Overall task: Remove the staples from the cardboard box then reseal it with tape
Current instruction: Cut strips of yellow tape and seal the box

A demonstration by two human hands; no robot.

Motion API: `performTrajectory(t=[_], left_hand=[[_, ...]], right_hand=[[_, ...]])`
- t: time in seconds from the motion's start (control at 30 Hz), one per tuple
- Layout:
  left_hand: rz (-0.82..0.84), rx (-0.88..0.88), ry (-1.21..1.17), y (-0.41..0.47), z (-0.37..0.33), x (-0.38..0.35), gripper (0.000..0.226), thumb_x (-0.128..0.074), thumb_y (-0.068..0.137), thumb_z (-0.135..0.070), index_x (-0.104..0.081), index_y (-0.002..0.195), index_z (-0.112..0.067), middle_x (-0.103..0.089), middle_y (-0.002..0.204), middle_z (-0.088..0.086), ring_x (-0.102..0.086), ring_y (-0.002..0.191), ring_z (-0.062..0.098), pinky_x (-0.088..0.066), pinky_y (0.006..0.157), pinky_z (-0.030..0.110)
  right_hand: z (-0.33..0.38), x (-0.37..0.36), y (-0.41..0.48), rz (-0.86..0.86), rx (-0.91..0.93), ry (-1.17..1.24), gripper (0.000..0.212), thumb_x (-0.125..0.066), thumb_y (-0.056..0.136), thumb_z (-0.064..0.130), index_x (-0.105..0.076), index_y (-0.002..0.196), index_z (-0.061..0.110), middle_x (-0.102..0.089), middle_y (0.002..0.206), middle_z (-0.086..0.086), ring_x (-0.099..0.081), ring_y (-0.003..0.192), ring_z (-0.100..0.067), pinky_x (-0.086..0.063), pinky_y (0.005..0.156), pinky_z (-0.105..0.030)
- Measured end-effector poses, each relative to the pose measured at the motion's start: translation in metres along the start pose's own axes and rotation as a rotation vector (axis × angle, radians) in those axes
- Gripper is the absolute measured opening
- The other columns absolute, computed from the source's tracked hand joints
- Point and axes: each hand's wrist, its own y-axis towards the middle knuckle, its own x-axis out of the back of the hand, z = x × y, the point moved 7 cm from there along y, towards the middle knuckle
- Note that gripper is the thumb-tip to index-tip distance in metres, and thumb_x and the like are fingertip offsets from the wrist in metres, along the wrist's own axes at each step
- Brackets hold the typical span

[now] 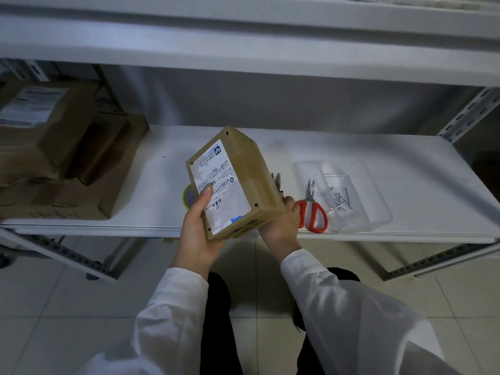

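My two white sleeves reach in. My left hand (196, 234) grips the one cardboard box (238, 169) from below, thumb pressed on its label. My right hand (281, 226) curls its fingers round the lower right corner. The box hangs tilted over the shelf (351, 142) front edge. Behind lie one tape roll (187, 197), one red-handled tool (312, 209) and one clear tray (378, 185) holding loose nails (339, 200), too tangled to count. Far left sit stacked brown cartons (67, 147).

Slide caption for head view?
Left hand and right hand hold a labelled cardboard box over the shelf, red-handled tool lying alongside.
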Motion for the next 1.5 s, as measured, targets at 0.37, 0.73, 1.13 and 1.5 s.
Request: performTrajectory(t=[0.37, 0.73, 1.13, 1.5], left_hand=[[0.095, 0.019, -0.146, 0.015, 0.008, 0.01, 0.085, -0.077, 0.068, -0.04, -0.035, 0.141, -0.032, -0.049, 0.141, 0.005, -0.052, 0.124, 0.028, -0.044, 0.099, 0.051], [0.122, 0.126, -0.197, 0.018, 0.023, -0.007, 0.03, -0.054, 0.083, -0.048, -0.073, 0.101, -0.033, -0.064, 0.114, 0.005, -0.052, 0.121, 0.032, -0.034, 0.108, 0.053], [0.088, 0.201, -0.229, 0.037, 0.045, -0.008, 0.058, -0.048, 0.077, -0.063, -0.062, 0.118, -0.024, -0.07, 0.106, 0.015, -0.06, 0.104, 0.036, -0.046, 0.093, 0.05], [0.12, 0.274, -0.279, 0.043, 0.067, -0.025, 0.06, -0.046, 0.081, -0.064, -0.063, 0.117, -0.02, -0.069, 0.107, 0.017, -0.06, 0.103, 0.037, -0.046, 0.092, 0.051]], right_hand=[[-0.05, 0.042, 0.011, -0.092, -0.144, -0.092, 0.037, -0.049, 0.092, 0.011, -0.039, 0.126, -0.002, -0.041, 0.128, -0.024, -0.047, 0.115, -0.038, -0.038, 0.096, -0.038], [-0.045, 0.047, 0.012, -0.192, -0.021, -0.083, 0.034, -0.054, 0.088, 0.006, -0.05, 0.122, 0.002, -0.05, 0.123, -0.02, -0.049, 0.109, -0.038, -0.038, 0.094, -0.04], [-0.009, 0.043, 0.011, -0.175, 0.088, 0.28, 0.025, -0.059, 0.084, 0.009, -0.062, 0.108, 0.001, -0.056, 0.111, -0.016, -0.057, 0.096, -0.031, -0.04, 0.078, -0.028], [-0.026, 0.031, 0.01, -0.171, 0.061, 0.231, 0.019, -0.054, 0.086, 0.01, -0.064, 0.095, -0.003, -0.057, 0.099, -0.019, -0.057, 0.085, -0.036, -0.047, 0.078, -0.037]])
